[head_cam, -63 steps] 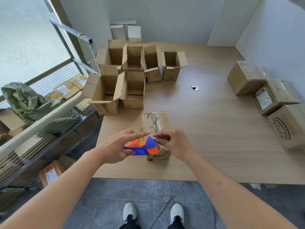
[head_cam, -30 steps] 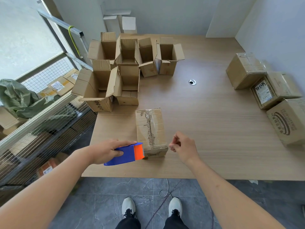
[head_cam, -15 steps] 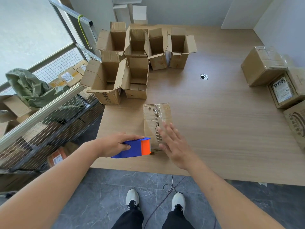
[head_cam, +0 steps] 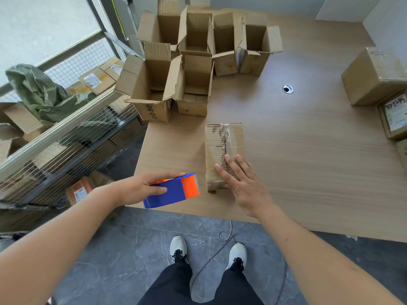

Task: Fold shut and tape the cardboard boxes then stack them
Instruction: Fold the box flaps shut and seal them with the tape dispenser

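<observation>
Step in hand, by my read: taping; closed box (head_cam: pixel 223 155) lies near the counter's (head_cam: pixel 308 168) front edge, towards its left side, w/ clear tape running along the top seam; right hand (head_cam: pixel 241 183) lies flat on the box's near end, fingers (head_cam: pixel 231 167) straight and spread, gripping nothing, prob. pressing the tape down; left hand (head_cam: pixel 141 188) holds the blue-orange tape dispenser (head_cam: pixel 174 190) just left of the box, over the front edge, fingers curled round its body. Open boxes (head_cam: pixel 193 62) wait at the back-left corner, flaps up; sealed boxes (head_cam: pixel 374 78) sit along the right edge. Next, I'd guess: check the seam holds, set dispenser down, lift box w/ both hands and stack it w/ the sealed ones; then fetch an open one.
</observation>
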Motion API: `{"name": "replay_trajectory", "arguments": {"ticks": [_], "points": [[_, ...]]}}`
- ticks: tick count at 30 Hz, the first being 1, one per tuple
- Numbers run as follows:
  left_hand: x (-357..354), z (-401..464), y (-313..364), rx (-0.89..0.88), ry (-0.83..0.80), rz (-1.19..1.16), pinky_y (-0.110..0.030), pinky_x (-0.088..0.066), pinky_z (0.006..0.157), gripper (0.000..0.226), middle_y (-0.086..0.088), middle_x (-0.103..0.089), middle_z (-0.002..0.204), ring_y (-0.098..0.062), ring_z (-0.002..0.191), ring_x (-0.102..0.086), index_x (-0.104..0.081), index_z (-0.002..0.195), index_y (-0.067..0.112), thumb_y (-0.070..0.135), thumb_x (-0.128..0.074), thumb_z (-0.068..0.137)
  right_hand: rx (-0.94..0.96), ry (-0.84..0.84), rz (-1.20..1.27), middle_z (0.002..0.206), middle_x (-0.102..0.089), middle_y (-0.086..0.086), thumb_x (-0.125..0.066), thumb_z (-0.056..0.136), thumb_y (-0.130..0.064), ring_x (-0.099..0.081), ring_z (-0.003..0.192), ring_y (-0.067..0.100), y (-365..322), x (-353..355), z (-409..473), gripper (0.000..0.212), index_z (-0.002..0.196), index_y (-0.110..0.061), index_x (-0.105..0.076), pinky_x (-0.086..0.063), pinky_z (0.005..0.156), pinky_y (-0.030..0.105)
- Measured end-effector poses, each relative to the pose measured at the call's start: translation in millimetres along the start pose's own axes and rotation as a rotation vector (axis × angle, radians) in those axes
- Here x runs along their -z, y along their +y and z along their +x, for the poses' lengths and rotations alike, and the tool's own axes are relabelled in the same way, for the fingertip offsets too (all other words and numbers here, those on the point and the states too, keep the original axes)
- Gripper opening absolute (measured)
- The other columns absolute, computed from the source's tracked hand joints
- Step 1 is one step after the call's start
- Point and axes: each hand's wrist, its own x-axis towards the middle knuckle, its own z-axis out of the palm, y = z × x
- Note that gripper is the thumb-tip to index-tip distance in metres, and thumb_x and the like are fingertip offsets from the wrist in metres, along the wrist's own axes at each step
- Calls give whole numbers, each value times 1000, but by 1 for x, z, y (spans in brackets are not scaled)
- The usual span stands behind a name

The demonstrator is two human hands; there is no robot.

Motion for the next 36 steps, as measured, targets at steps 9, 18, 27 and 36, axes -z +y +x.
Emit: {"name": "replay_trajectory", "arguments": {"ticks": [9, 18, 27, 36], "points": [[-5, 32, 17, 96, 57, 300, -36, -39, 103, 55, 11, -49, 133, -17, 120, -48, -34, 144, 66, 25, -43, 109, -174, -28, -1, 169, -3, -19, -24, 96, -71, 13, 156, 11, -24, 13, 4, 62, 155, -56, -17, 9, 123, 56], [-10, 46, 8, 167, 62, 235, -38, -38, 102, 44, 10, -56, 135, -19, 122, -52, -41, 149, 43, 25, -43, 109, -393, 70, -13, 163, -30, 9, -51, 93, -54, -5, 156, 41, -80, -1, 31, 59, 139, -17, -48, 1, 123, 61], [1, 25, 0, 87, 95, 128, -39, -48, 94, 52, 2, -66, 117, -28, 105, -61, -39, 144, 59, 22, -47, 108, -377, -37, -45, 163, -25, 7, -67, 82, -32, -3, 157, 37, -91, 8, 40, 74, 143, -16, -27, -2, 122, 65], [38, -1, 22, -76, 85, -20, -47, -57, 97, 82, -5, -57, 121, -26, 105, -68, -33, 142, 71, 16, -71, 94, -198, -11, -85, 165, -27, -3, -63, 79, 13, -19, 155, 27, -45, 41, 18, 77, 145, -24, -44, -18, 125, 39]]}}
